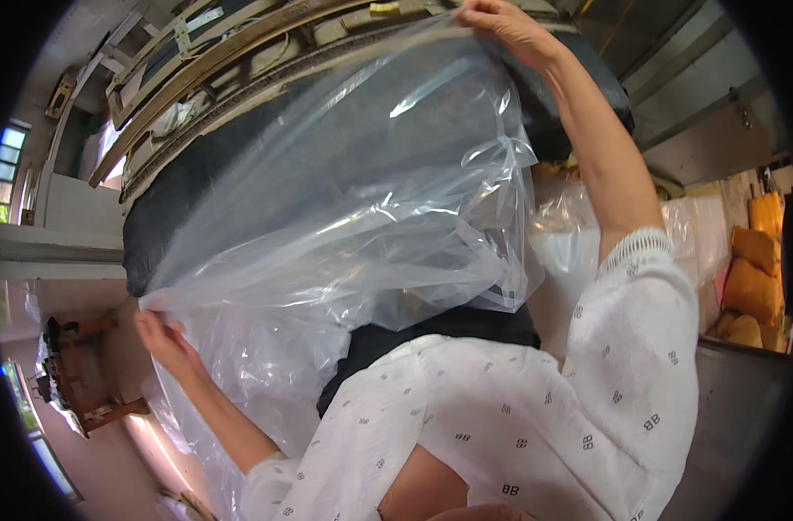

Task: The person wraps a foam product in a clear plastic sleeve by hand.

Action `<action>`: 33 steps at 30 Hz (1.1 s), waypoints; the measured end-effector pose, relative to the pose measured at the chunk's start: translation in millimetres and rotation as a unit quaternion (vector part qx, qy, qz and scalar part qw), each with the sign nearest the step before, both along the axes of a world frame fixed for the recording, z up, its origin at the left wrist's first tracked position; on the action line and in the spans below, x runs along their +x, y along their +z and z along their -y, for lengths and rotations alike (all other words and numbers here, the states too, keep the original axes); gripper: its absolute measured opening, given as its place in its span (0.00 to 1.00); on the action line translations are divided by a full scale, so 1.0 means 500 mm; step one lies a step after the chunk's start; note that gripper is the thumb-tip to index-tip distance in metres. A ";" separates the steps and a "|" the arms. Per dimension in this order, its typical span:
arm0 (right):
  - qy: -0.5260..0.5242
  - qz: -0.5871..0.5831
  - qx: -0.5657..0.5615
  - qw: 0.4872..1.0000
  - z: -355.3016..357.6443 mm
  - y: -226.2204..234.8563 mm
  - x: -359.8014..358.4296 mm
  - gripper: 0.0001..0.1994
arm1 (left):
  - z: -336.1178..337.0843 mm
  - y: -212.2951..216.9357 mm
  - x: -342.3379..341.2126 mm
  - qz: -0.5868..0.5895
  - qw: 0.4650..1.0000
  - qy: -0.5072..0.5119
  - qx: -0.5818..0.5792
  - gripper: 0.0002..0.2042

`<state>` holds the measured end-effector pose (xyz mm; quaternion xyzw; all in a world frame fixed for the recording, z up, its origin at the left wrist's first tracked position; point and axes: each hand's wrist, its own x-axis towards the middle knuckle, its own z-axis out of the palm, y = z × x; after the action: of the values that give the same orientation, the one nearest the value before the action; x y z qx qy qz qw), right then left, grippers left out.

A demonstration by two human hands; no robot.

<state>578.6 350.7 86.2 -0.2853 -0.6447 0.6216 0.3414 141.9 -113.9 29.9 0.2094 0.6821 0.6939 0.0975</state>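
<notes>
A large clear plastic sheet (370, 217) is stretched between my two hands, creased and shiny across its middle. At the lower left, my left hand (166, 341) pinches one edge of it. My right hand (505, 28) is raised at the top of the view, its fingers closed on the sheet's far corner. Beneath and behind the plastic lies a black cloth-like covering (179, 204) over a long bench or frame; its surface shows through the sheet. The sheet's lower part hangs in front of my body.
Beyond the black covering runs a wooden rail frame (197, 74). More crumpled clear plastic (266, 347) hangs at the lower left. Bundled clear plastic (696, 230) and orange-yellow pieces (755, 273) on a shelf stand at the right. A small wooden table (92, 378) is at the left.
</notes>
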 end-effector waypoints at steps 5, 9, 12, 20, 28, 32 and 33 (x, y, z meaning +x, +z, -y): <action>-0.444 0.091 0.255 0.854 -0.056 -0.065 -0.056 0.14 | -0.263 0.078 -0.088 -0.265 0.957 0.092 -0.075 0.10; -0.465 0.113 0.216 0.851 -0.115 -0.184 -0.028 0.11 | -0.420 -0.055 -0.164 -0.319 0.930 0.038 -0.178 0.11; -0.450 0.142 0.318 0.822 -0.130 -0.196 -0.024 0.09 | -0.461 -0.081 -0.211 -0.177 0.982 -0.004 -0.064 0.10; -0.458 0.234 0.279 0.811 -0.178 -0.182 -0.018 0.10 | -0.543 -0.058 -0.209 -0.183 0.981 -0.016 -0.064 0.12; -0.477 0.246 0.288 0.794 -0.162 -0.173 -0.025 0.20 | -0.536 -0.063 -0.244 -0.250 0.960 0.056 -0.117 0.16; -0.498 0.254 0.309 0.770 -0.161 -0.181 -0.023 0.19 | -0.528 -0.074 -0.253 -0.249 0.959 0.023 -0.134 0.15; -0.500 0.247 0.299 0.774 -0.161 -0.178 -0.021 0.19 | -0.525 -0.068 -0.244 -0.221 0.968 0.008 -0.115 0.13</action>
<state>568.0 431.2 -2.9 -0.5949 -0.6265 0.0474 0.5014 19.9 148.5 -4.2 0.3396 0.7633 0.5483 -0.0378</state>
